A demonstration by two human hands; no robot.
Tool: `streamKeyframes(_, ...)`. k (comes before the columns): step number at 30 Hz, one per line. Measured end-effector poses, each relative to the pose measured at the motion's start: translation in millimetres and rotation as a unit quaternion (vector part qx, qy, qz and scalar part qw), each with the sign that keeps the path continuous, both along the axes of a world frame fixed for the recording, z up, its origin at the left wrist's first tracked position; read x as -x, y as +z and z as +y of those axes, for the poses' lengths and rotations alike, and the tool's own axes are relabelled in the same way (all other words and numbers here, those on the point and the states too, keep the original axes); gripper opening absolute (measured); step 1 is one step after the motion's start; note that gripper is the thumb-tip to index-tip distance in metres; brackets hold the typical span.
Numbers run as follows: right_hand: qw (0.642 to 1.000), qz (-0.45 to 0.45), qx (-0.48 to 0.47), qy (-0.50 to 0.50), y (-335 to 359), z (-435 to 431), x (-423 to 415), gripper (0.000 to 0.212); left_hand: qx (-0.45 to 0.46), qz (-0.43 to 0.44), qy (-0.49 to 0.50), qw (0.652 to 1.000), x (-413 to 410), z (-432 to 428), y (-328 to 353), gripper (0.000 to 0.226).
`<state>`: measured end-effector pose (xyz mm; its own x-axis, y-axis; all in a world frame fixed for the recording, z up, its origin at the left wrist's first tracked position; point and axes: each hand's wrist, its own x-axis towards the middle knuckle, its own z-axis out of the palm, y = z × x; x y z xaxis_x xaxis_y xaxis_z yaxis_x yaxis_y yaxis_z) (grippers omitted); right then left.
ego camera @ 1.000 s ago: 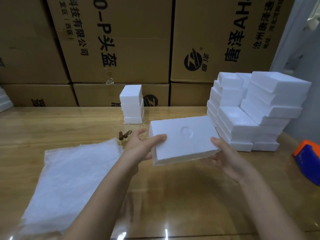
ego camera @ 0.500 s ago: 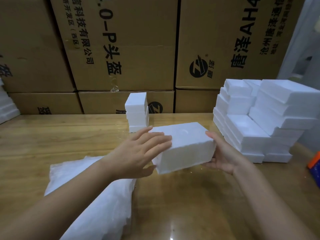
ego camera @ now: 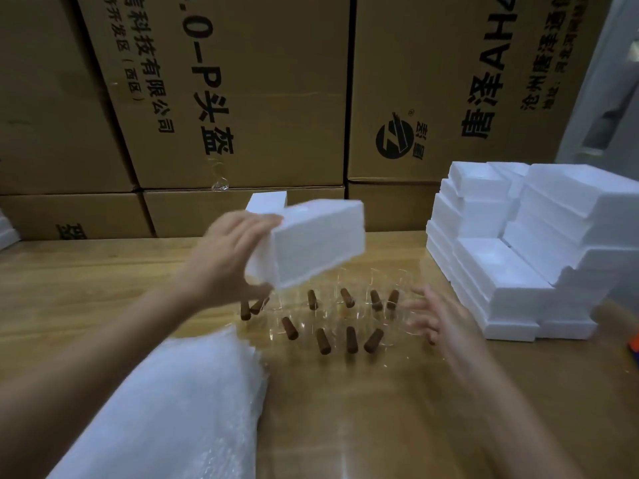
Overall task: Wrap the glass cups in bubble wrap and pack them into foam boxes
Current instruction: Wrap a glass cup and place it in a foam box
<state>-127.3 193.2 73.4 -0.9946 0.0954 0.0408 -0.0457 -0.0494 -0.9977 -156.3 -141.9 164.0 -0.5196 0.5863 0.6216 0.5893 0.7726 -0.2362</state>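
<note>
Wooden worktop [ego camera: 103, 278], cardboard cartons [ego camera: 242, 98] behind. My left hand [ego camera: 221, 264] has its grip clenched on a foam box [ego camera: 318, 243] above the glass cups [ego camera: 345, 305]; my right hand [ego camera: 439, 319] is released, fingers spread.

White foam box [ego camera: 320, 245], clear glass cups [ego camera: 349, 305] with brown handles, tan cardboard boxes [ego camera: 242, 91] with black print
</note>
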Motion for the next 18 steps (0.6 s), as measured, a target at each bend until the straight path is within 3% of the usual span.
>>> streamKeyframes(2,0.991,0.074,-0.022,-0.112,-32.4,7.2,-9.5,0.028,-0.013,0.003,0.087,0.996,21.9,-16.4,14.7,0.101)
streamKeyframes(5,0.977,0.069,-0.043,-0.197,-76.0,18.0,-21.9,0.037,-0.026,0.024,0.157,0.987,56.3,-36.0,31.4,0.100)
streamKeyframes(7,0.974,0.034,-0.085,-0.209,-92.3,23.4,-20.8,0.040,-0.026,0.040,0.186,0.981,79.4,-42.7,38.3,0.098)
streamKeyframes(10,0.977,0.002,-0.074,-0.199,-97.9,28.8,-11.1,0.041,-0.028,0.051,0.211,0.976,112.4,-44.3,41.7,0.096)
streamKeyframes(18,0.975,0.013,-0.071,-0.208,-102.6,29.9,-1.7,0.043,0.023,0.030,0.264,0.964,174.8,-27.2,21.6,0.096)
